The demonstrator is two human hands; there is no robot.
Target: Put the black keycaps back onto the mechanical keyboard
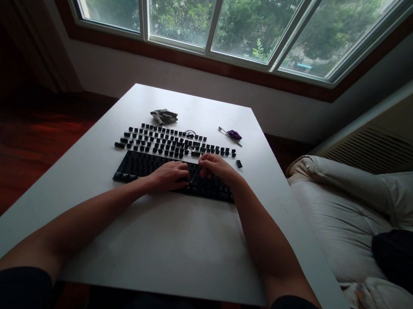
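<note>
A black keyboard [136, 164] lies across the white table in front of me. My left hand [171, 174] rests on its middle, palm down, with the fingers extended over the keys and slightly bent. Just right of it, my right hand [215, 168] is held over the keyboard with thumb and fingers pinched together. Something thin and dark seems to run down from the pinch towards the keys, too small to name. Behind the keyboard, several loose black keycaps [170, 143] stand in rows. One wider keycap [239, 164] lies apart at the right.
A crumpled grey cloth [164, 116] lies towards the far left of the white table [170, 244]. At the far right are a purple item [234, 135] and a thin brush-like stick [223, 130]. A pale sofa [331, 219] stands along the right side, below the window.
</note>
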